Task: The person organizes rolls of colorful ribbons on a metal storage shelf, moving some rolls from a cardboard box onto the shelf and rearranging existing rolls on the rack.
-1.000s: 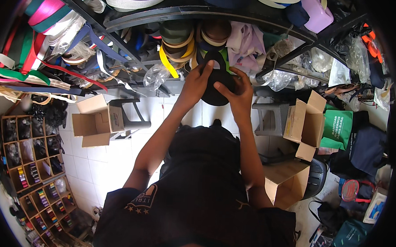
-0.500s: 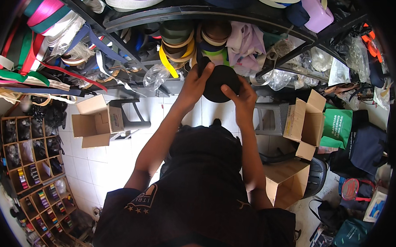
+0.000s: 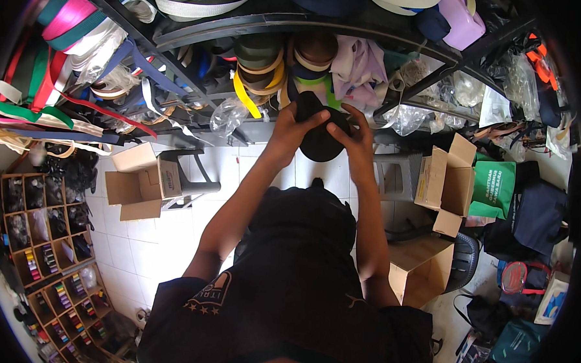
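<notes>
Our two hands are closed on one black strap roll (image 3: pixel 320 147), held between them in front of the shelf and above the tiled floor (image 3: pixel 126 242). The left hand (image 3: pixel 291 133) grips its left side, thumb across the top; the right hand (image 3: pixel 359 143) clasps the opposite edge, thumb on the face. Beyond, the black metal shelf (image 3: pixel 297 21) bars the way, crowded with olive webbing rolls (image 3: pixel 256 50), a hanging yellow strap (image 3: pixel 245 96) and crumpled lilac cloth (image 3: pixel 359 68); our hands and roll overlap its lower part. We have a grey stool (image 3: pixel 404 173) and open cardboard box (image 3: pixel 457 183) to the right, a green bag (image 3: pixel 494 185) next to them. The roll looks matt, dark and rounded, with a narrower piece jutting from its top; finer texture is too dark to make out.
</notes>
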`<state>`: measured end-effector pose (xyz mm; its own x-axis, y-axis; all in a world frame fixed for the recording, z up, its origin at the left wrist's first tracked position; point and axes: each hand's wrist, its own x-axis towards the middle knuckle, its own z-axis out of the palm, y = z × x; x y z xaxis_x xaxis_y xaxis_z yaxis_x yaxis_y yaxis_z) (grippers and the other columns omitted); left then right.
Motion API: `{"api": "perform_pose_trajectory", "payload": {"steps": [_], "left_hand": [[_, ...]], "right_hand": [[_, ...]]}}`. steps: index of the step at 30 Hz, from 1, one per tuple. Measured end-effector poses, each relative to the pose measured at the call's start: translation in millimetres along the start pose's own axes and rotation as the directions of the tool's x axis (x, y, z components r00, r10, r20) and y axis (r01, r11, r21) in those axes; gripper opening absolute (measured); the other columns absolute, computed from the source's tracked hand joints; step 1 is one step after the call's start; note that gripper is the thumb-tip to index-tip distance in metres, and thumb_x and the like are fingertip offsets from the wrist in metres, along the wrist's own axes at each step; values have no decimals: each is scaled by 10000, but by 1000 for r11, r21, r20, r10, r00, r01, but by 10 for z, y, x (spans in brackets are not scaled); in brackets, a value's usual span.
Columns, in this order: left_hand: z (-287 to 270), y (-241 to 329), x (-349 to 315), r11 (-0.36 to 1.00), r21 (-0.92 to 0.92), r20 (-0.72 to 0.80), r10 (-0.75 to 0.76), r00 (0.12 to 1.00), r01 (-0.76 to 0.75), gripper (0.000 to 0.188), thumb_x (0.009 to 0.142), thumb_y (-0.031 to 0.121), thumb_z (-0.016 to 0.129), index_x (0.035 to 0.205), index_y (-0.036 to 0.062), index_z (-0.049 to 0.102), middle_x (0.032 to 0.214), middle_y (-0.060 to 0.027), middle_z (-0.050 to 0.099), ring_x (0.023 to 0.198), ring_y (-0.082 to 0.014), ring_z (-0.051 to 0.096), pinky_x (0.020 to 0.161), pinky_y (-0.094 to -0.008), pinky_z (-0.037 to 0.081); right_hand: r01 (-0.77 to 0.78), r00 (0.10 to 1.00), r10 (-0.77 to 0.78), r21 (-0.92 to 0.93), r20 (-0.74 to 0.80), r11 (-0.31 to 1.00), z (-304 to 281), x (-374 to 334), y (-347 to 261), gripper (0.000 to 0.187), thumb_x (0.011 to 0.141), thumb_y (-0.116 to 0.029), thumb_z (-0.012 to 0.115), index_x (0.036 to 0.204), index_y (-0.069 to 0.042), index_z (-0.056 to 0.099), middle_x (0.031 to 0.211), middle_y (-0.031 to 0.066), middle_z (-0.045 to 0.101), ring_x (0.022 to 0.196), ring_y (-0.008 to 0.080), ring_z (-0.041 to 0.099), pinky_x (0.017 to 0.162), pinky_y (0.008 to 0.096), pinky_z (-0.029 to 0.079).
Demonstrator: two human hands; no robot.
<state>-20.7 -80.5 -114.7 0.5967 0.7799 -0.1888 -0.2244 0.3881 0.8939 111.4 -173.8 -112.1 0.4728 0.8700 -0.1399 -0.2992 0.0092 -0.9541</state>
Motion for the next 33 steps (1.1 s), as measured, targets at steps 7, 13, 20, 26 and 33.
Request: {"api": "perform_pose_trajectory", "payload": {"steps": [7,13,20,26,33], "left_hand": [[85,-49,-36,999,20,-253,41,967,-37,378,942,306,698,1106,-15,584,989,-74,656,899,-136,621,814,-284,500],[49,-73,-37,999,-15,-177,-44,983,42,498,963,428,645,1154,-26,571,1031,-74,639,944,-129,603,840,-272,479],[-29,-49,-46,990,-2,-29,-139,990,139,361,919,288,709,1102,-10,617,991,-72,665,925,-133,625,818,-273,487],[100,-39,-93,984,-91,-35,-160,987,156,311,882,221,747,1070,2,629,957,-57,673,849,-126,641,766,-265,513],[86,-97,-132,1000,11,-76,-20,997,21,360,839,129,792,1112,-13,605,989,-64,673,903,-136,652,806,-281,531]], "right_hand": [[153,977,-129,133,-172,979,155,-152,263,562,810,-60,806,1281,5,506,1102,146,651,1032,200,637,886,297,513],[79,997,-79,1,16,997,-105,-79,110,506,811,-78,804,1248,12,565,1075,134,678,996,177,649,882,296,512],[71,958,4,-249,287,966,-326,-56,-73,479,806,-106,802,1255,-50,645,1067,85,690,1021,165,642,918,301,488],[26,973,22,-200,232,979,-256,-33,-41,437,883,-173,734,1296,-72,633,1166,60,666,1076,137,609,954,271,454],[91,991,-68,-208,114,974,-102,-133,12,425,918,-210,705,1313,-73,625,1208,83,646,1087,143,592,966,273,442]]}}
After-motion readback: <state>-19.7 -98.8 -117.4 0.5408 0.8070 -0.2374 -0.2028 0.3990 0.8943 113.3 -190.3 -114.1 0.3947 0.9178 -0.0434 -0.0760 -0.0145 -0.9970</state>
